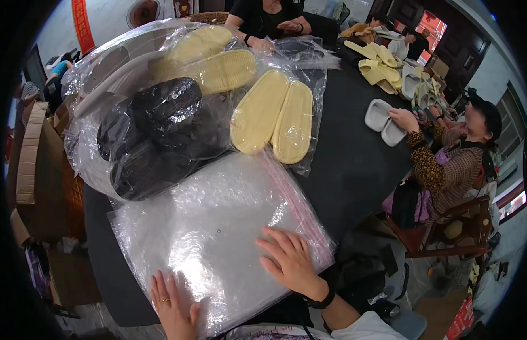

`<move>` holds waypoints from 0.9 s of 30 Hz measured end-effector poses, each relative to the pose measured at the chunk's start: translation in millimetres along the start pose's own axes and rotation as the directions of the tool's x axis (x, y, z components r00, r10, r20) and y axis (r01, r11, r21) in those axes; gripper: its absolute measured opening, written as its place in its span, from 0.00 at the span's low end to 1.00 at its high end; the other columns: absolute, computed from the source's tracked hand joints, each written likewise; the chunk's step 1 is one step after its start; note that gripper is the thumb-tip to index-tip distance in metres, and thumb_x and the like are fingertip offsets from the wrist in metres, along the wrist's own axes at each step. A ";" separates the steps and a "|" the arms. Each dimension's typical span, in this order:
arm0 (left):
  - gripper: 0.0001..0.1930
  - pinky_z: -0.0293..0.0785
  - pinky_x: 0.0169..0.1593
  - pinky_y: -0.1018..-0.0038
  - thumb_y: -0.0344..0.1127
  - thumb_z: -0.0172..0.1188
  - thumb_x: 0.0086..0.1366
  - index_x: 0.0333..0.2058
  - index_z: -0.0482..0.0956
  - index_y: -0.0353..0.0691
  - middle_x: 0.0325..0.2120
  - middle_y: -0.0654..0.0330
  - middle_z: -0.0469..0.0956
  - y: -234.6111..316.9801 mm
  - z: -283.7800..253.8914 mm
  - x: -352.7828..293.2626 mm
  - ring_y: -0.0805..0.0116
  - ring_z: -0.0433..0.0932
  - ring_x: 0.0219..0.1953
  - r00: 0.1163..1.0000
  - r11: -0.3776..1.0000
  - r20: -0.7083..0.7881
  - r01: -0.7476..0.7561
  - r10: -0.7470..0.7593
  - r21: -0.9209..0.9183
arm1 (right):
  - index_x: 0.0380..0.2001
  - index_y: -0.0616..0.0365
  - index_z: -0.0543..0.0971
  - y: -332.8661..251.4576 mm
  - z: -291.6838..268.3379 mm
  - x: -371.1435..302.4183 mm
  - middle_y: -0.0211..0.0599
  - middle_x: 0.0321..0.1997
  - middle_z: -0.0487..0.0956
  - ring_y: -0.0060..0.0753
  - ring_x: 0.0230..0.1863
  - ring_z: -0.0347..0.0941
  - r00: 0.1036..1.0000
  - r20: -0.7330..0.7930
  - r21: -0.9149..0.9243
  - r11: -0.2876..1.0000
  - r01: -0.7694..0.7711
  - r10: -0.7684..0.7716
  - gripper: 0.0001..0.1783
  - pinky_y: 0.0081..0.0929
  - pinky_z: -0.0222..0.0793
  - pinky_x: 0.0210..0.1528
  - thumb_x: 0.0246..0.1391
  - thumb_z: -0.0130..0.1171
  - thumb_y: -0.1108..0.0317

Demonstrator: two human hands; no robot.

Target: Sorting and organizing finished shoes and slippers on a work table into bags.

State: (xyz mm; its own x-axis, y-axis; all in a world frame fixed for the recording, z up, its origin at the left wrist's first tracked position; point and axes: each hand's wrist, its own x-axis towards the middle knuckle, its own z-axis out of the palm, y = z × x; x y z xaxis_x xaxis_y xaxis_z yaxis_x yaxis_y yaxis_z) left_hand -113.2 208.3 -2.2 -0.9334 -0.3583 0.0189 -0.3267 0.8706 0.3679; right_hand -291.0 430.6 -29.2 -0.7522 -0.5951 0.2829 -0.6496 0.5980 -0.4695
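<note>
A thick stack of clear plastic bags (218, 209) with a pinkish strip along its right edge lies on the dark table in front of me. My left hand (171, 306) rests on its near left edge, fingers spread. On the right part of the stack lies my right hand (289, 258), its fingers also apart. Neither hand holds anything. Just beyond are bagged slippers: a black pair (167, 127), a pale yellow pair (294, 122) soles up, another yellow pair (226, 71) and a grey one (113, 85).
A seated person (453, 150) at the right holds light grey slippers (378, 115). Another person (269, 25) sits across the black table (354, 164). Loose yellow slippers (379, 73) are piled at the far right. Cardboard boxes (42, 153) stand left of the table.
</note>
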 end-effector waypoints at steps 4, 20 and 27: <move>0.34 0.40 0.66 0.52 0.47 0.50 0.65 0.64 0.52 0.38 0.65 0.45 0.47 0.4 13.4 4.0 0.48 0.43 0.68 0.999 0.995 0.016 -0.051 0.050 0.088 | 0.51 0.49 0.73 -1.1 -0.5 -0.7 0.34 0.60 0.66 0.37 0.57 0.60 1.000 -0.007 -0.005 1.000 0.005 -0.005 0.21 0.35 0.52 0.58 0.53 0.54 0.61; 0.35 0.40 0.65 0.52 0.48 0.50 0.64 0.64 0.52 0.38 0.65 0.46 0.48 3.8 17.9 5.6 0.47 0.44 0.68 0.999 0.987 0.018 -0.051 0.049 0.154 | 0.52 0.50 0.72 3.4 -1.4 -2.4 0.33 0.60 0.65 0.33 0.57 0.62 0.999 -0.031 0.014 1.000 0.016 -0.016 0.21 0.34 0.52 0.60 0.54 0.54 0.60; 0.35 0.40 0.65 0.52 0.49 0.49 0.64 0.64 0.52 0.37 0.65 0.45 0.48 4.6 19.0 6.6 0.46 0.44 0.67 0.999 0.986 0.024 -0.036 0.033 0.160 | 0.50 0.50 0.73 3.2 -0.4 -0.4 0.32 0.59 0.67 0.33 0.55 0.63 0.998 -0.065 0.024 1.000 0.012 -0.011 0.20 0.34 0.53 0.58 0.53 0.55 0.62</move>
State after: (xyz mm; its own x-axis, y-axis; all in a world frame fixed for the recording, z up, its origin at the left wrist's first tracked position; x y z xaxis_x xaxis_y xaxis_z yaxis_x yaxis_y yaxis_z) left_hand -123.7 216.3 -18.0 -0.9469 -0.3213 0.0091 -0.3121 0.9258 0.2131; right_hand -292.8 432.9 -30.5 -0.7507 -0.5654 0.3416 -0.6560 0.5775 -0.4859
